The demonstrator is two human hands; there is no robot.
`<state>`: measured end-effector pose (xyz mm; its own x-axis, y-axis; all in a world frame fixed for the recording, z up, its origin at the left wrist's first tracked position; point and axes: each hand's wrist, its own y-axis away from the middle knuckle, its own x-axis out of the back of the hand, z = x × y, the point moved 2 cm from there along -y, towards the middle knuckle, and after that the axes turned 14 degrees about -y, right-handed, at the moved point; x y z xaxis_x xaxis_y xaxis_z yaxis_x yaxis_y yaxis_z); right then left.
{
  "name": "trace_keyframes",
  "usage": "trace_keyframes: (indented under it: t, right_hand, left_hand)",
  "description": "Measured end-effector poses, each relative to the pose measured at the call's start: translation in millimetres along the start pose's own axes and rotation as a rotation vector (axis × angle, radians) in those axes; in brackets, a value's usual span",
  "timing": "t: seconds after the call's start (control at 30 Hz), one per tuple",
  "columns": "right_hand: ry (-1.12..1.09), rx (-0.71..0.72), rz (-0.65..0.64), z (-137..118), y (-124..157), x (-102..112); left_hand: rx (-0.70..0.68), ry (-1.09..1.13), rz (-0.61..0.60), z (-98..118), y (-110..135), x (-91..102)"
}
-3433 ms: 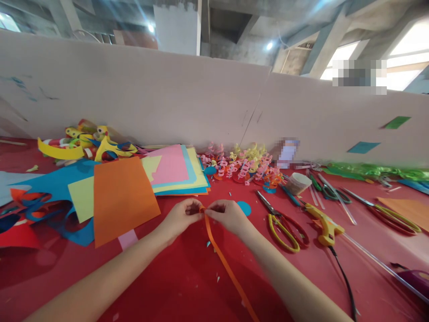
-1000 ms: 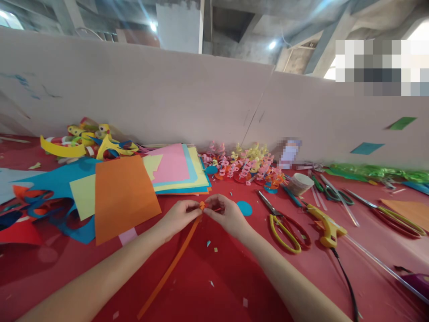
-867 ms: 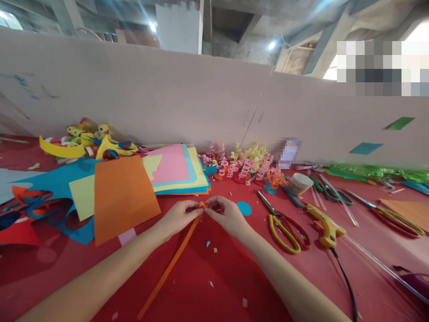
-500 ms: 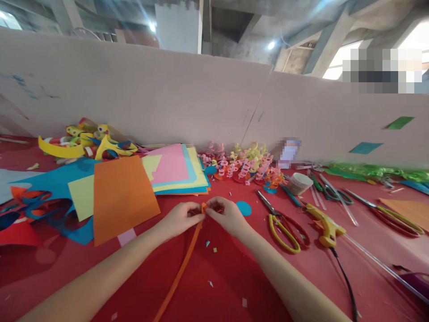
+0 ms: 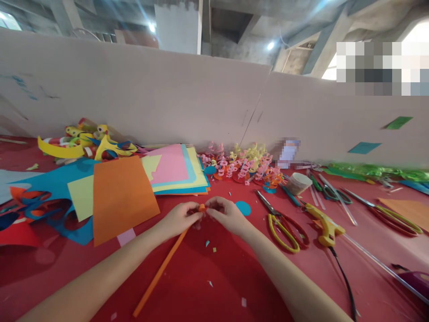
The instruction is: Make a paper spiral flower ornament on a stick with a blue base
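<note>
My left hand (image 5: 179, 218) and my right hand (image 5: 227, 214) meet above the red table (image 5: 208, 268), fingertips pinched together on the rolled end of an orange paper strip (image 5: 157, 277). The small orange coil shows between the thumbs. The free tail of the strip runs down and to the left, under my left forearm, toward the near edge. A blue paper disc (image 5: 243, 208) lies just right of my right hand.
An orange sheet (image 5: 122, 197) and stacked coloured paper (image 5: 177, 172) lie left of the hands. A heap of paper curls (image 5: 244, 167) sits by the cardboard wall. Yellow-handled scissors (image 5: 283, 226), a yellow glue gun (image 5: 325, 223), a tape roll (image 5: 298, 182) and more scissors (image 5: 392, 214) lie to the right.
The strip's tail has swung from lower right to lower left over the frames, and more of its end is rolled into a coil. Both hands stay in place.
</note>
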<state>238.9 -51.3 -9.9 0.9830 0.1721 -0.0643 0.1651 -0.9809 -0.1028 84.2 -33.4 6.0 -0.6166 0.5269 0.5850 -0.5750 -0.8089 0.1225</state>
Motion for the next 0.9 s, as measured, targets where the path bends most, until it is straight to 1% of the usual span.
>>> trace_keyframes:
  t: [0.07, 0.13, 0.2, 0.3, 0.4, 0.63, 0.7, 0.8, 0.83, 0.9]
  right_hand:
    - [-0.098, -0.051, 0.02, 0.9, -1.6, 2.1]
    - [-0.138, -0.069, 0.05, 1.6, -3.3, 4.0]
    - [-0.102, -0.062, 0.062, 1.7, -4.4, 5.5]
    - [-0.025, -0.069, 0.033, 1.0, -4.2, 7.1]
    - [-0.006, -0.078, 0.004, -0.8, -3.0, 8.5]
    - [-0.011, -0.162, -0.056, -2.7, -0.4, 7.4]
    - [-0.001, -0.163, -0.055, -2.6, -0.2, 7.3]
    - [0.035, -0.136, -0.04, -1.4, -1.2, 8.1]
    - [0.047, -0.123, -0.037, -0.8, -1.7, 8.6]
    - [0.064, -0.103, -0.034, 0.6, -3.0, 9.7]
  left_hand:
    - [0.019, -0.064, -0.006, 0.9, 0.6, 0.4]
    - [0.005, -0.158, -0.01, 2.7, 1.6, 1.1]
    - [-0.032, -0.247, 0.003, 4.8, 2.7, 2.2]
    - [-0.08, -0.347, 0.03, 6.9, 4.2, 3.5]
    - [-0.094, -0.389, 0.014, 6.7, 5.1, 3.6]
    - [-0.116, -0.411, -0.047, 10.6, 5.8, 3.9]
    - [-0.097, -0.4, -0.091, 10.3, 5.8, 4.8]
    - [-0.062, -0.286, -0.171, 6.4, 5.0, 6.4]
    - [-0.053, -0.224, -0.171, 4.8, 4.3, 7.4]
    - [-0.031, -0.103, -0.122, 1.5, 2.7, 9.9]
